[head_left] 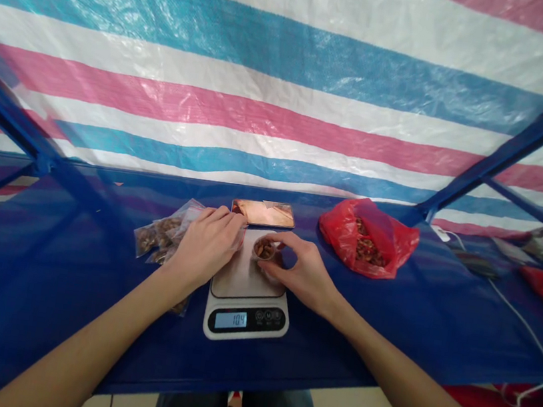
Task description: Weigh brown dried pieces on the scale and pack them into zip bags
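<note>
Right hand curls fingers and thumb around a small bag of nuts sitting on the platform of a white kitchen scale; display reads 104. Left hand lies palm down, fingers together, on the scale's left edge beside clear packed nut bags; grip not discernible. Phone behind scale, red bag to the right, all on blue table

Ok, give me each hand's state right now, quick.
Left hand: closed on a clear bag at the scale.
Right hand: holding the bag of nuts.
</note>
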The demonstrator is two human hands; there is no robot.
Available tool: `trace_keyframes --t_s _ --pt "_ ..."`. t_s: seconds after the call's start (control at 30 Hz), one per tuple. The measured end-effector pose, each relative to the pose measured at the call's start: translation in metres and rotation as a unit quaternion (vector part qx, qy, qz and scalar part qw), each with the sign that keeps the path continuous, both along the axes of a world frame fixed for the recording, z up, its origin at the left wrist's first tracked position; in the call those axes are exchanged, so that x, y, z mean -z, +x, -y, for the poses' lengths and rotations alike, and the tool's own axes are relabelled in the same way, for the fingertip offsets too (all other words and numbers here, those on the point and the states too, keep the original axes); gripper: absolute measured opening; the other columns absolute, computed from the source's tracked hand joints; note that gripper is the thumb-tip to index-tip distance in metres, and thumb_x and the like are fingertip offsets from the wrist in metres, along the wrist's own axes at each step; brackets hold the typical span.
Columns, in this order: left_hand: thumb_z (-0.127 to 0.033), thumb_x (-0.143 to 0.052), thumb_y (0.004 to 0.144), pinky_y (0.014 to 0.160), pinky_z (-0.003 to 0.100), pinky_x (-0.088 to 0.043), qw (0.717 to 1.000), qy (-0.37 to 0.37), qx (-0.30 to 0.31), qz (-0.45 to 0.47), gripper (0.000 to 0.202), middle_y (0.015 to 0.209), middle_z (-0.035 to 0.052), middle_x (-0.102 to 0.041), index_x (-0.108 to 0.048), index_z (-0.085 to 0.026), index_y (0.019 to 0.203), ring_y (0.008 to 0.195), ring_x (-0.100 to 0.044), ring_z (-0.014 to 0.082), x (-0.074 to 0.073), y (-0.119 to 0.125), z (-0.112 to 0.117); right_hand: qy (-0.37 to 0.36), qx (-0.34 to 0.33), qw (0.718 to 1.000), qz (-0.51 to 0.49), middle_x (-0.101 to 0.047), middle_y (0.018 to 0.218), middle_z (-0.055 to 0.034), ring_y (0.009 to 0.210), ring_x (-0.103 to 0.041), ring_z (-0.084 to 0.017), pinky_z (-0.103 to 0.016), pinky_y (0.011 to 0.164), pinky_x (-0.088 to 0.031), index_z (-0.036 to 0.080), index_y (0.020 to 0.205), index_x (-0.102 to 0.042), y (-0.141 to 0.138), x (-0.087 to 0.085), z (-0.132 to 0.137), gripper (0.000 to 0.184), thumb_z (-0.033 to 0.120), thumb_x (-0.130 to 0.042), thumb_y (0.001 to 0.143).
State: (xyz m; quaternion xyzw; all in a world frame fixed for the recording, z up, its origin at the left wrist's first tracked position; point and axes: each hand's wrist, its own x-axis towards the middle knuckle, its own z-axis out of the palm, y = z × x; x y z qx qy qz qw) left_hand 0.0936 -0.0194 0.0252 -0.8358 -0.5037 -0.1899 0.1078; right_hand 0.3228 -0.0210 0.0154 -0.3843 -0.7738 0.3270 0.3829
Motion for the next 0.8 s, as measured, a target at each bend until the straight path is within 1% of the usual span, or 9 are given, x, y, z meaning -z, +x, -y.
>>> trace_keyframes --t_s 0.13,0.23,0.33,0.4,0.47,0.57,0.7,0.8 --pt "-0.017 -0.058 0.094 0.086 0.044 -0.049 0.999 -0.021 -0.014 0.027 0.007 0.091 0.0090 -0.076 -0.065 -0.020 0.096 0.097 -0.066 0.0298 -0.003 0.003 0.002 -0.001 -0.011 1.000 -0.027 -0.080 0.109 -0.0059 0.095 -0.074 -0.022 -0.034 0.086 -0.057 0.021 0.115 -0.077 -0.006 -0.003 0.003 0.033 0.020 -0.083 0.082" --pt "-0.020 -0.061 0.094 0.087 0.044 -0.051 0.998 -0.033 -0.024 0.048 0.003 0.094 0.0095 -0.075 -0.064 -0.020 0.094 0.098 -0.067 0.0294 -0.006 0.005 0.004 -0.014 -0.017 0.999 -0.032 -0.079 0.109 -0.0061 0.095 -0.074 -0.022 -0.033 0.079 -0.057 0.021 0.117 -0.076 -0.009 -0.003 0.004 0.034 0.023 -0.082 0.084" --pt "-0.021 -0.062 0.093 0.089 0.044 -0.052 0.996 -0.044 -0.033 0.065 0.004 0.097 0.0105 -0.074 -0.065 -0.020 0.095 0.101 -0.067 0.0294 -0.007 0.005 0.006 -0.022 -0.004 0.999 -0.045 -0.078 0.111 -0.0059 0.094 -0.073 -0.021 -0.031 0.076 -0.056 0.022 0.121 -0.072 -0.011 -0.002 0.003 0.040 0.022 -0.082 0.083" --pt "-0.020 -0.064 0.091 0.090 0.045 -0.052 0.995 -0.050 -0.035 0.074 0.006 0.098 0.0105 -0.074 -0.066 -0.020 0.096 0.102 -0.067 0.0297 -0.007 0.005 0.006 -0.019 0.007 0.998 -0.056 -0.078 0.110 -0.0050 0.093 -0.073 -0.020 -0.031 0.075 -0.055 0.022 0.118 -0.069 -0.012 -0.002 0.002 0.039 0.023 -0.083 0.082" --pt "-0.019 -0.065 0.089 0.091 0.045 -0.053 0.995 -0.054 -0.034 0.083 0.010 0.100 0.0106 -0.074 -0.067 -0.020 0.099 0.104 -0.067 0.0301 -0.005 0.004 0.006 -0.011 0.011 0.998 -0.059 -0.076 0.107 -0.0039 0.092 -0.072 -0.020 -0.031 0.075 -0.054 0.023 0.110 -0.067 -0.013 -0.002 0.002 0.033 0.024 -0.083 0.081" --pt "-0.016 -0.064 0.088 0.091 0.045 -0.053 0.993 -0.055 -0.034 0.096 0.013 0.102 0.0104 -0.074 -0.066 -0.021 0.100 0.103 -0.066 0.0296 -0.002 0.002 0.005 0.004 0.011 0.998 -0.054 -0.076 0.105 -0.0031 0.093 -0.071 -0.020 -0.033 0.078 -0.054 0.023 0.102 -0.067 -0.015 -0.004 0.001 0.027 0.024 -0.083 0.081" --pt "-0.010 -0.060 0.085 0.090 0.044 -0.053 0.992 -0.054 -0.035 0.110 0.020 0.102 0.0095 -0.073 -0.065 -0.022 0.101 0.105 -0.065 0.0292 0.000 0.000 0.004 0.007 0.015 0.999 -0.049 -0.076 0.106 -0.0038 0.099 -0.072 -0.022 -0.035 0.083 -0.054 0.023 0.100 -0.068 -0.020 -0.006 0.002 0.024 0.022 -0.082 0.081" --pt "-0.010 -0.062 0.083 0.090 0.044 -0.053 0.992 -0.058 -0.031 0.111 0.021 0.101 0.0088 -0.074 -0.064 -0.023 0.099 0.103 -0.065 0.0294 0.000 -0.001 0.004 0.004 0.019 0.998 -0.055 -0.076 0.106 -0.0042 0.100 -0.072 -0.023 -0.036 0.085 -0.055 0.023 0.099 -0.068 -0.023 -0.004 0.001 0.023 0.024 -0.082 0.081"
